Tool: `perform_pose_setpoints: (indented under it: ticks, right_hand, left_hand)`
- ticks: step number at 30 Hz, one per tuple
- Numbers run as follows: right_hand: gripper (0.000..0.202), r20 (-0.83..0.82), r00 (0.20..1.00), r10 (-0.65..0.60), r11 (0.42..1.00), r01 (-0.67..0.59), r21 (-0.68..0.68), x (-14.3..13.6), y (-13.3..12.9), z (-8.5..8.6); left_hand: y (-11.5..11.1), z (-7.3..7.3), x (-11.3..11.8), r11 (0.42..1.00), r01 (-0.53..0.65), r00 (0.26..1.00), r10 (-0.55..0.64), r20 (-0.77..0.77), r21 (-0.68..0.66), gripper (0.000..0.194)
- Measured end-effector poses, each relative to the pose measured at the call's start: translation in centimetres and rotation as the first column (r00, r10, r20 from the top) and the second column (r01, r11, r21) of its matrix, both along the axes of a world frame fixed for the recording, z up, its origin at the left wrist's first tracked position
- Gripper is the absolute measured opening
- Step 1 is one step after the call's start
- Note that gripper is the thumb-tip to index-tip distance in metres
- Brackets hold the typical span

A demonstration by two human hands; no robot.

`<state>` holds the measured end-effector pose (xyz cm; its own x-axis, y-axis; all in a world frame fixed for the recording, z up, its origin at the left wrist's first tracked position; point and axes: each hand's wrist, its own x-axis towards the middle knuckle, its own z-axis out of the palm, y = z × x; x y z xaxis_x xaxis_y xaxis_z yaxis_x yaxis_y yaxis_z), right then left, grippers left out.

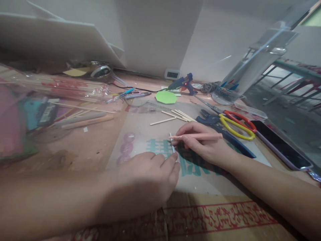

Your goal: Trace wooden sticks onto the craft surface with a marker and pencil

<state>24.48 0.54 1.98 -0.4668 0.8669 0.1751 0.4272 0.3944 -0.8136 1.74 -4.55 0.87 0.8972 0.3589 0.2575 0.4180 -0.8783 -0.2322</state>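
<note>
In my right hand (200, 142) is a pink pen (208, 136), its tip pointing left at a thin white strip (172, 142). My left hand (152, 174) lies palm down, fingertips pressed together on the lower end of that strip. Both hands rest on a pale sheet (135, 124) with teal and purple printing showing on it. Several short wooden sticks (179, 115) lie just beyond my right hand, beside blue-handled pliers (233, 142) and scissors (238, 125) with red and yellow handles.
A blue glue gun (183, 83) and a green octagonal piece (166, 97) sit at the back. A phone (282, 145) and a clear container (233, 80) stand at the right. Bagged sticks (70, 87) lie at the left.
</note>
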Motion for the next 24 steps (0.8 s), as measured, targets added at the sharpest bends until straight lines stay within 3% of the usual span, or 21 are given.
perform_pose_setpoints:
  ticks: [6,15,24]
  right_hand:
    - [0.017,0.035,0.982,-0.184,0.983,0.183,0.021,-0.43,0.29,0.29]
    - [0.017,0.106,0.983,-0.151,0.987,0.145,0.063,-0.86,0.44,0.66]
    - [0.013,0.087,0.991,-0.101,0.993,0.106,-0.046,-0.48,0.48,0.50]
  left_hand:
    - [0.04,0.12,0.03,1.000,0.018,1.000,-0.018,-0.016,-0.004,0.031]
    - [0.13,-0.27,-0.03,1.000,0.022,1.000,-0.022,-0.018,0.003,0.032]
    - [0.00,-0.25,-0.01,1.000,0.017,1.000,-0.017,-0.008,0.022,0.034]
